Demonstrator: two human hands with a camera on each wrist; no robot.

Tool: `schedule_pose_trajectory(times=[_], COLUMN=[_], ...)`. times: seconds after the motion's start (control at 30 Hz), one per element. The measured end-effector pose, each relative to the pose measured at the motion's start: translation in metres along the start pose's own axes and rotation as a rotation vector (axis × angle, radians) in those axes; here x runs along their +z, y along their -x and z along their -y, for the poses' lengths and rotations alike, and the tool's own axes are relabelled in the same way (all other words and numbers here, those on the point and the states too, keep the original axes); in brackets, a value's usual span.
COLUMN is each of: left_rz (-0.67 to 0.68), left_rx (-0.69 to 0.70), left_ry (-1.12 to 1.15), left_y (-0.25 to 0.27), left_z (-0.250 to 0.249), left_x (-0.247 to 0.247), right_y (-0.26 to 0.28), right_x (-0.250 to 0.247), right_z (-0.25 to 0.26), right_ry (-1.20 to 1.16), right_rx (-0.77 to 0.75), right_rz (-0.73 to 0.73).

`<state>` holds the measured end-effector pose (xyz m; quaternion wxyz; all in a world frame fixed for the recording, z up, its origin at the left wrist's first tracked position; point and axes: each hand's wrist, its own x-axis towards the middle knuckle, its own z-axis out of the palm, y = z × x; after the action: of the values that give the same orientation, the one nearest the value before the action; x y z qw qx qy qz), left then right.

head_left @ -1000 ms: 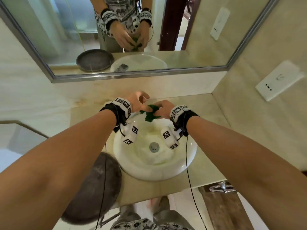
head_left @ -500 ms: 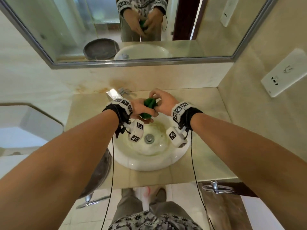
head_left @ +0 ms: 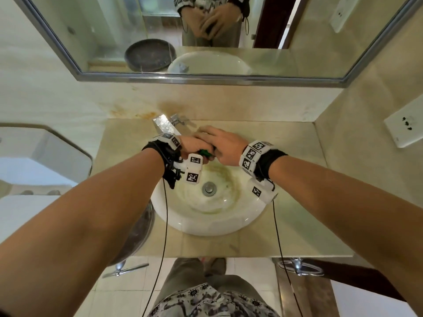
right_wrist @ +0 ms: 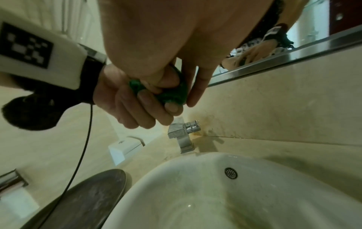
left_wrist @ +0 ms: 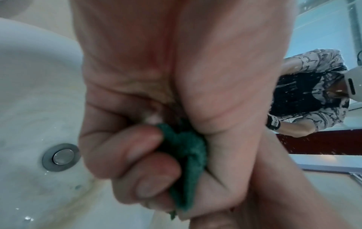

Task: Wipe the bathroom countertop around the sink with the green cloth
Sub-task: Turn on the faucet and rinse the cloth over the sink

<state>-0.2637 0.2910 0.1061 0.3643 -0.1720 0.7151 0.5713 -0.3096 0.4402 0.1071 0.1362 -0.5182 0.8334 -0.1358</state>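
The green cloth (head_left: pixel 204 153) is wadded small above the back of the white sink (head_left: pixel 206 225), so only a sliver shows in the head view. My left hand (head_left: pixel 191 148) has its fingers curled tight round the cloth (left_wrist: pixel 186 155). My right hand (head_left: pixel 220 145) lies over the left and pinches the cloth (right_wrist: pixel 172 91) between thumb and fingers. Both hands hover near the chrome faucet (head_left: pixel 166 125), above the basin and off the beige countertop (head_left: pixel 297 202). Most of the cloth is hidden inside the two hands.
A dark round tray (head_left: pixel 140 227) sits at the counter's left edge under my left forearm. The mirror (head_left: pixel 206 30) runs along the back wall, and a wall socket (head_left: pixel 405 128) is at the right. A chrome fitting (head_left: pixel 297 267) hangs below the counter's front edge.
The cloth hung loosely between my hands a second ago. It is now squeezed into a tight wad, with my right hand closed over my left. Both hands stay over the sink's back.
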Motion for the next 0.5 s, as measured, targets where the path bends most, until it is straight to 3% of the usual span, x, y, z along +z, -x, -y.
schedule_pose_trajectory(times=[0.13, 0.33, 0.5], left_rz=[0.079, 0.143, 0.056], left_rx=[-0.062, -0.099, -0.091], left_ry=[0.037, -0.121, -0.173], left_y=[-0.01, -0.018, -0.027], left_z=[0.007, 0.006, -0.002], left_x=[-0.008, -0.017, -0.016], right_y=[-0.011, -0.023, -0.028], right_x=[-0.001, 0.011, 0.015], right_z=[-0.004, -0.002, -0.007], right_ry=[0.207, 0.426, 0.49], right_rx=[-0.059, -0.097, -0.076], right_rz=[0.115, -0.042, -0.066])
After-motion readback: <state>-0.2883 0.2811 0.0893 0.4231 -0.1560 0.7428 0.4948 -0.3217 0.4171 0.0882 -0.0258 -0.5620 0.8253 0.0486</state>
